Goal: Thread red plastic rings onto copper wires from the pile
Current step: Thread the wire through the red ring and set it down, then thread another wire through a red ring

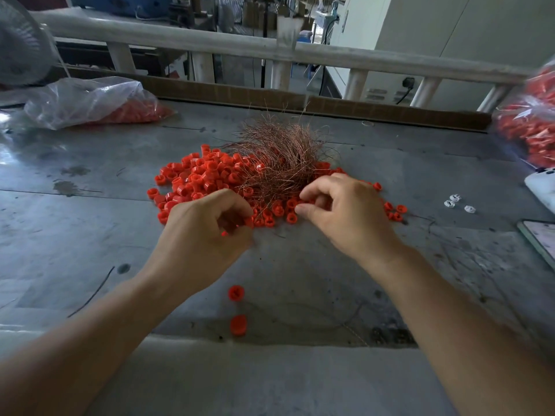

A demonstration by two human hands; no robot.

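A pile of red plastic rings [198,178] lies on the grey table, with a tangled bundle of copper wires [280,153] on its far right part. My left hand [204,232] is at the pile's near edge, fingers curled around red rings that show between them. My right hand [345,211] hovers over the near right of the pile, fingers bent, thumb and forefinger close together at the wire ends; whether they pinch a wire is too fine to tell. Two loose red rings [236,293] [238,325] lie near the table's front edge.
A clear plastic bag of red rings [90,102] lies at the back left, another bag of red parts [531,124] at the right edge. Small white parts [456,202] and a phone [540,238] lie on the right. A cardboard strip and railing [210,42] bound the far side.
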